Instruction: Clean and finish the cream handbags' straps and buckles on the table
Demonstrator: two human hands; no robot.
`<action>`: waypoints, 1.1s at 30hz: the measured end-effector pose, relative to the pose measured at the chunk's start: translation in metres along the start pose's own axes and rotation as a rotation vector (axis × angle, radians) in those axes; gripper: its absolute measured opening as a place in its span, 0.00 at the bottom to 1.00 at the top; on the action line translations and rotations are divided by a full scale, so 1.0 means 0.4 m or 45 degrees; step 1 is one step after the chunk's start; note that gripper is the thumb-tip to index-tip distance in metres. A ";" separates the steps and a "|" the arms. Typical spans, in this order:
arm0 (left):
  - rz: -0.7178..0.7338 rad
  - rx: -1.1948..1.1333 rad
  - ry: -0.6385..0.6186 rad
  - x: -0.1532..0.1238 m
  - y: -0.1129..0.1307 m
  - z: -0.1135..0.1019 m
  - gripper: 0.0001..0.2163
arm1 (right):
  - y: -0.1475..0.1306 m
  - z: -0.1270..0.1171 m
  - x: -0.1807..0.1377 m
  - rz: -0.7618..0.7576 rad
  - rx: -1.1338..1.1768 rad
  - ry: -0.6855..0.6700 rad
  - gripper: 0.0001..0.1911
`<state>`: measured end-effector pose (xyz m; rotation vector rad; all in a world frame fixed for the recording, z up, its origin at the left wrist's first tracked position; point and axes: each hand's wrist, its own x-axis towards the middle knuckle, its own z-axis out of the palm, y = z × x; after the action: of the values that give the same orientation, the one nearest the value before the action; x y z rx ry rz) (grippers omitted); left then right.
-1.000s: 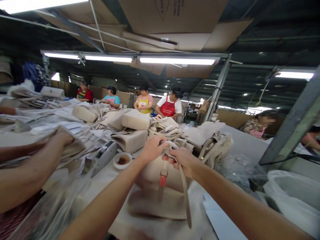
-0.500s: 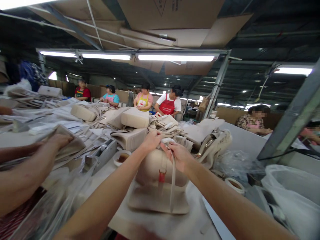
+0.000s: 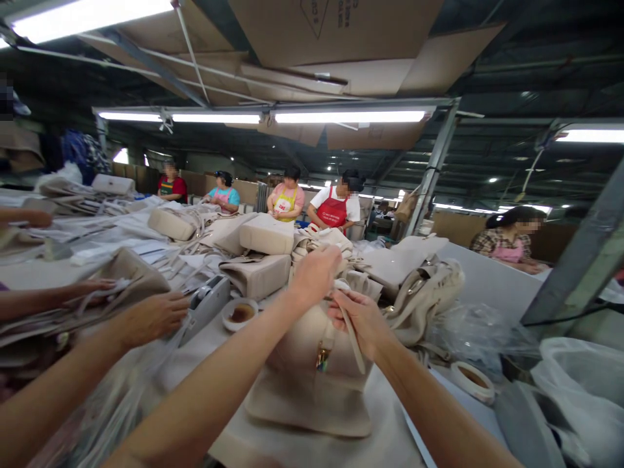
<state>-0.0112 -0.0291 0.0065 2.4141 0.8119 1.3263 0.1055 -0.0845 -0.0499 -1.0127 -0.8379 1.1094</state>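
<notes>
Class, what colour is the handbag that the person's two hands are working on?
The soft handbag is beige or cream, clearest in the head view.

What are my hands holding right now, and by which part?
Both hold the beige handbag by its strap: the right hand grips it near the top, the left hand pinches it just above.

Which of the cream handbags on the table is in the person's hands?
The upright cream handbag nearest the camera: left hand at its top, right hand gripping its strap. The other bags lie untouched in the pile behind.
</notes>
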 end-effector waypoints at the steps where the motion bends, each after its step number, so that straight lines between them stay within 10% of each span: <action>1: 0.055 -0.031 -0.024 -0.026 0.010 0.005 0.09 | 0.001 -0.008 -0.005 -0.006 -0.022 -0.024 0.14; 7: -0.249 -0.828 0.191 -0.152 -0.006 0.087 0.07 | 0.005 -0.041 -0.044 0.009 -0.131 -0.355 0.18; 16: -0.605 -1.239 0.494 -0.168 -0.022 0.128 0.14 | -0.002 -0.079 -0.063 0.003 -0.445 -0.302 0.16; 26: -0.629 -1.348 0.081 -0.119 0.006 0.027 0.16 | 0.008 -0.063 -0.074 -0.031 -0.549 -0.301 0.14; 33: -0.532 -1.250 -0.058 -0.128 0.042 0.064 0.13 | -0.022 -0.035 -0.090 -0.199 -0.418 -0.241 0.15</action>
<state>-0.0056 -0.0719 -0.0346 1.4084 0.4399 1.1120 0.1121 -0.1236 -0.0477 -1.1002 -1.2607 0.9623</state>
